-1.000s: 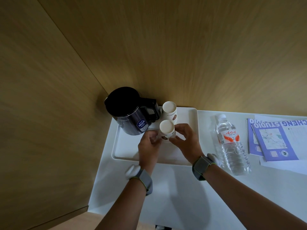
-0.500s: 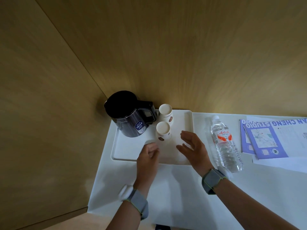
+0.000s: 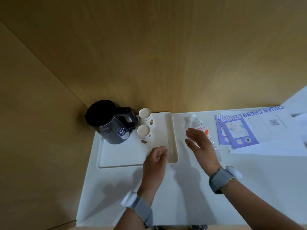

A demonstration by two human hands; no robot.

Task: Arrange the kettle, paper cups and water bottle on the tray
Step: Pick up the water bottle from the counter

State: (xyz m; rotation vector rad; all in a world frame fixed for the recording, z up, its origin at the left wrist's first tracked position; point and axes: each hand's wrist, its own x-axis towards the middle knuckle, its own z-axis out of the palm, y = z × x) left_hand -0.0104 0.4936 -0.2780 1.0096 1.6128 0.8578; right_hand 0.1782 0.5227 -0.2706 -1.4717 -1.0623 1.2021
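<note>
On tray, back-left corner: dark glossy kettle (image 3: 113, 123) with a black handle, upright on the white rectangular plastic tray (image 3: 116, 156). Just right of the handle stand 2 white paper cups (image 3: 146, 134), mouths up, one behind the other; cannot tell if they touch.

Clear plastic water bottle (image 3: 197, 125) with a red label: on the white counter (image 3: 182, 196), off the tray, just right of its right rim. Purple printed leaflets (image 3: 235, 130) lie further right.

Right hand (image 3: 201, 143): in front of the bottle, fingers (image 3: 193, 132) straight and slightly spread, thumb apart. Contact with the bottle: cannot tell.

Left hand (image 3: 155, 163): over the tray's near-right area, fingers (image 3: 162, 151) loosely curled, holding nothing.

Judgement: 3 of 4 items placed. Remaining: bottle onto the tray's bare right half.
</note>
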